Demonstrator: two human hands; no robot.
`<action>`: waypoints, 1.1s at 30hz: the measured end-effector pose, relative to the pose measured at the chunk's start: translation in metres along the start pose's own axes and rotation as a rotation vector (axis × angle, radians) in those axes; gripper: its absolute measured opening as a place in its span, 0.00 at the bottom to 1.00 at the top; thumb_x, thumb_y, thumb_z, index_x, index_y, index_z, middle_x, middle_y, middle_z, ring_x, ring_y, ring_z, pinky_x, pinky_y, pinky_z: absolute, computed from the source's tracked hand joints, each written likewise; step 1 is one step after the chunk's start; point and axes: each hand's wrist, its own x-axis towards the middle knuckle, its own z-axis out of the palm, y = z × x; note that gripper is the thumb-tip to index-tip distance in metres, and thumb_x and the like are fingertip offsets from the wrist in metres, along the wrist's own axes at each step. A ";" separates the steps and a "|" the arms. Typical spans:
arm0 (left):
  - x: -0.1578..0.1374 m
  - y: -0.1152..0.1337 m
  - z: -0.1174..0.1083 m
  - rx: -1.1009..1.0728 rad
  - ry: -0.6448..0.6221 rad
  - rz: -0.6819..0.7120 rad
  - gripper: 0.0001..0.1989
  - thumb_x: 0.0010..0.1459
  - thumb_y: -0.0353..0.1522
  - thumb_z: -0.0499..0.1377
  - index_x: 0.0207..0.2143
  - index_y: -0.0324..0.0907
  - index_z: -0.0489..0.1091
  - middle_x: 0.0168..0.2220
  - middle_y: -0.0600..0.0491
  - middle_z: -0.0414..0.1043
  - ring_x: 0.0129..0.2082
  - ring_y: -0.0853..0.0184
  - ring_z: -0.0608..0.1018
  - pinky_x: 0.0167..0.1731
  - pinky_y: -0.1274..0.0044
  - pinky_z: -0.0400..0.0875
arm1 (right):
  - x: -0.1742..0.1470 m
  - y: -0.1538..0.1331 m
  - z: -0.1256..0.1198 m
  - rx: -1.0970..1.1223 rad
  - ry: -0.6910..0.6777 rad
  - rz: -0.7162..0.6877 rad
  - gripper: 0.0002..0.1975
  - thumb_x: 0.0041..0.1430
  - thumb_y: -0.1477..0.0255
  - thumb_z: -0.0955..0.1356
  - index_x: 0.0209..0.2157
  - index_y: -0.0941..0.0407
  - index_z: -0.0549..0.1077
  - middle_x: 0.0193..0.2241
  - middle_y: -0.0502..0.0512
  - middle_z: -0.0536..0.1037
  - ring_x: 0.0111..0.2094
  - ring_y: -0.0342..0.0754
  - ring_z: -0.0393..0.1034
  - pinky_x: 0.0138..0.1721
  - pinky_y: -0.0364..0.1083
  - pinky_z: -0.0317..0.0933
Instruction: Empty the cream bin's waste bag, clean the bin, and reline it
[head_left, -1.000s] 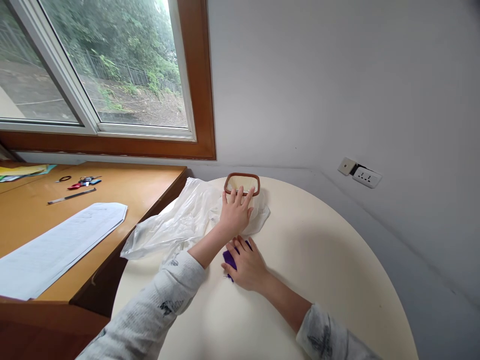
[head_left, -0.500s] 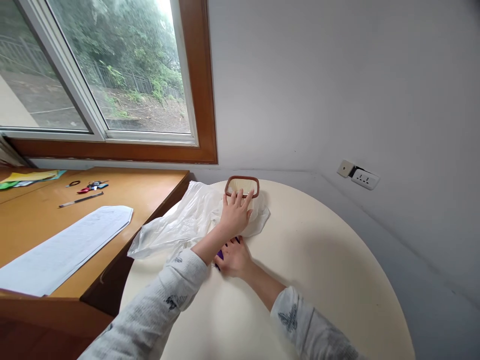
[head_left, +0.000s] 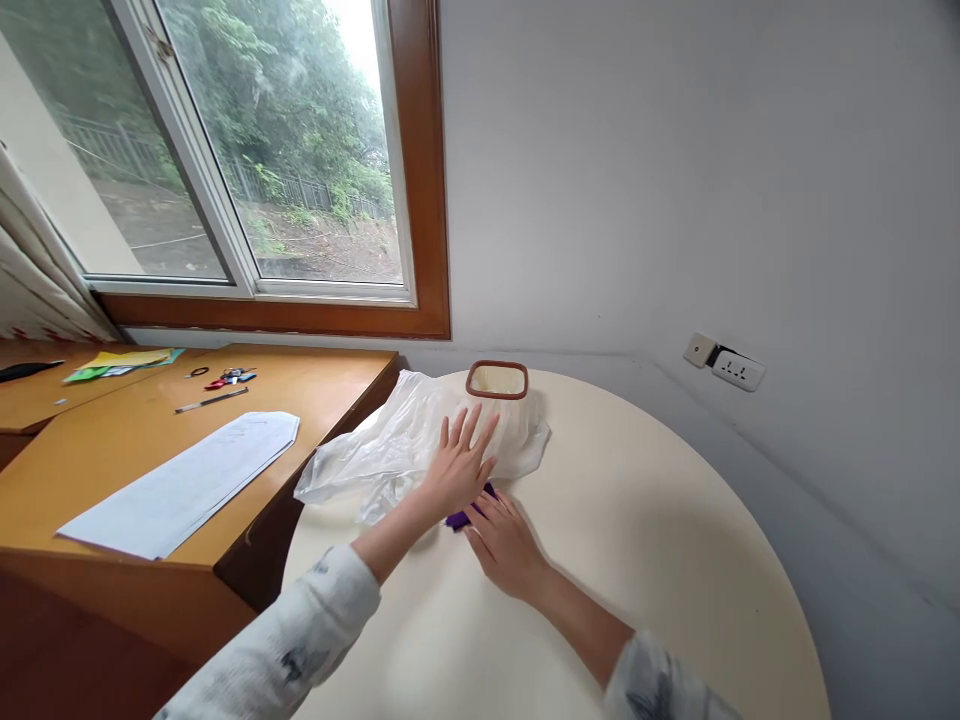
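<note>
My left hand is open, fingers spread, over the front of a thin whitish plastic bag spread on the round table. Just beyond its fingertips is a brown-rimmed rounded rectangular container with pale insides, its lower part amid the plastic. Nearer to me, my right hand lies with its fingers stretched out on a small dark purple cloth-like piece. Part of that purple piece is hidden beneath both hands, so its kind is not clear.
The cream round table meets the wall at the back. To the left stands a wooden desk with paper sheets, a pen, keys and coloured papers. A power socket is on the right wall.
My left hand has drawn back from the container's rim toward me. My right hand has shifted slightly right and nearer, and more of the purple piece shows. The view has turned a little left.
</note>
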 end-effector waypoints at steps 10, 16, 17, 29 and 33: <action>-0.133 0.027 -0.010 -0.095 -0.223 0.117 0.28 0.62 0.35 0.44 0.63 0.46 0.36 0.65 0.47 0.32 0.63 0.52 0.42 0.57 0.54 0.45 | -0.109 0.027 -0.043 -0.202 -0.068 0.110 0.24 0.63 0.66 0.55 0.61 0.51 0.50 0.61 0.52 0.53 0.61 0.50 0.46 0.59 0.56 0.43; -0.144 0.038 -0.014 -0.147 -0.268 0.172 0.28 0.62 0.34 0.45 0.63 0.45 0.38 0.65 0.48 0.35 0.63 0.54 0.44 0.57 0.56 0.47 | -0.130 0.026 -0.045 -0.247 -0.148 0.192 0.30 0.62 0.61 0.55 0.62 0.49 0.38 0.63 0.50 0.45 0.62 0.52 0.40 0.59 0.58 0.42; -0.143 0.038 -0.014 -0.154 -0.270 0.175 0.28 0.62 0.34 0.45 0.63 0.46 0.38 0.64 0.49 0.36 0.63 0.54 0.44 0.57 0.56 0.47 | -0.130 0.026 -0.045 -0.244 -0.168 0.200 0.30 0.62 0.60 0.54 0.62 0.49 0.37 0.63 0.50 0.44 0.62 0.53 0.39 0.59 0.58 0.42; -0.142 0.031 -0.008 -0.158 -0.301 0.275 0.29 0.62 0.41 0.45 0.62 0.49 0.36 0.63 0.50 0.42 0.62 0.59 0.51 0.59 0.62 0.47 | -0.126 0.031 -0.040 -0.192 -0.273 0.203 0.30 0.61 0.58 0.54 0.61 0.45 0.37 0.62 0.51 0.44 0.62 0.56 0.41 0.57 0.62 0.42; -0.140 0.031 -0.010 -0.166 -0.294 0.272 0.30 0.62 0.41 0.45 0.62 0.49 0.36 0.63 0.50 0.43 0.61 0.59 0.53 0.59 0.63 0.47 | -0.125 0.032 -0.040 -0.202 -0.266 0.194 0.30 0.61 0.58 0.55 0.62 0.45 0.37 0.62 0.51 0.44 0.62 0.56 0.42 0.57 0.62 0.44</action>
